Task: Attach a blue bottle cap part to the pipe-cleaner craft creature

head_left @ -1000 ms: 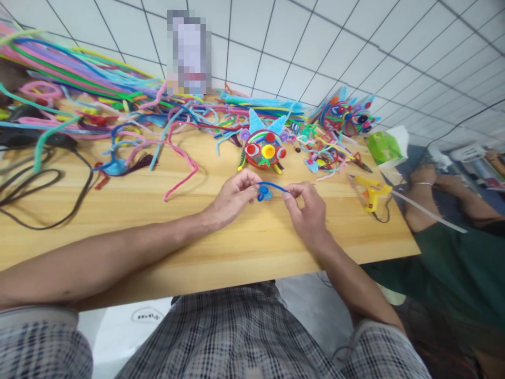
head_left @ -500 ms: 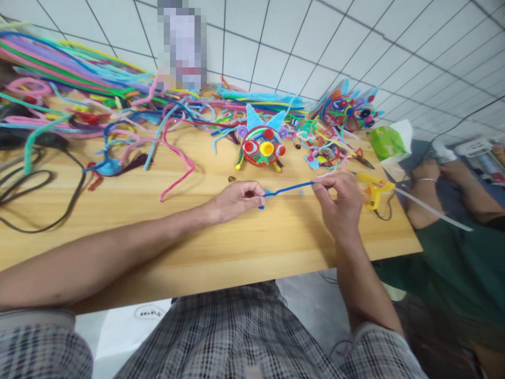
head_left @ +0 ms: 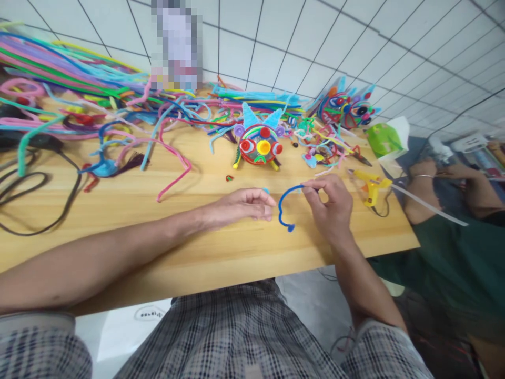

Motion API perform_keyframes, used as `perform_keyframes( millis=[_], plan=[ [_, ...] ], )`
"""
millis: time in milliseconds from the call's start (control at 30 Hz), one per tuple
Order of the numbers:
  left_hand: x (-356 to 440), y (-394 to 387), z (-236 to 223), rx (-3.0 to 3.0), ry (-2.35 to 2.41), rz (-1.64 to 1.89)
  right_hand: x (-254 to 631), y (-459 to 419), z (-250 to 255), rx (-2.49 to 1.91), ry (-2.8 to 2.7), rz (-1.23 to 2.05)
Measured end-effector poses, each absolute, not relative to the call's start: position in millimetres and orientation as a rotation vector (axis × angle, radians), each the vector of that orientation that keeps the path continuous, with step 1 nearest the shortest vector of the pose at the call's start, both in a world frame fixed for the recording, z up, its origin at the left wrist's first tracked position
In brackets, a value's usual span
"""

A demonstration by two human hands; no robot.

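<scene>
A blue pipe cleaner (head_left: 281, 204) hangs in a curve from my right hand (head_left: 333, 208), its upper end pinched between thumb and fingers. Its lower end is coiled into a small knob. Just left of it, my left hand (head_left: 248, 204) has its fingers loosely bent and apart, with nothing visible in them. A small light-blue piece shows behind those fingertips. Beyond both hands stands a round decorated face (head_left: 259, 146) with red and yellow discs and two light-blue pointed ears. A tiny red and green coil (head_left: 229, 178) lies on the wooden table (head_left: 221, 252).
Heaps of coloured pipe cleaners (head_left: 79, 68) line the tiled wall. A yellow glue gun (head_left: 371, 184) with a long glue stick lies right of my right hand. Black cable (head_left: 71, 202) loops at left. Another person's hands (head_left: 424, 171) are beyond the table's right edge.
My left hand has let go of the pipe cleaner's coiled end. The pipe cleaner, stretched between both hands before, now curves downward from my right hand.
</scene>
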State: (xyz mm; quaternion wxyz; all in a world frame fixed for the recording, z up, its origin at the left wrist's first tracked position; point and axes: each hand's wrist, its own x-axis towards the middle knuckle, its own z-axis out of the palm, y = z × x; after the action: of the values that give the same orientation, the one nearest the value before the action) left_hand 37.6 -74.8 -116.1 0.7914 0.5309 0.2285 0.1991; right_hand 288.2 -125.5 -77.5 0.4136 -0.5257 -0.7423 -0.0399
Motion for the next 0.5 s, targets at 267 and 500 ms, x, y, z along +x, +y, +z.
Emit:
perform_keyframes(
  millis=[267,500],
  plan=[
    [44.9,-84.0,-114.9,1.090,0.526,0.454,264.0,-127.8,-85.2,-1.241,-1.828,-0.169],
    [46.1,-94.6,-120.0,1.160,0.575,0.369,249.3,-128.5,-82.9,-1.226,-1.830,-0.190]
  ],
)
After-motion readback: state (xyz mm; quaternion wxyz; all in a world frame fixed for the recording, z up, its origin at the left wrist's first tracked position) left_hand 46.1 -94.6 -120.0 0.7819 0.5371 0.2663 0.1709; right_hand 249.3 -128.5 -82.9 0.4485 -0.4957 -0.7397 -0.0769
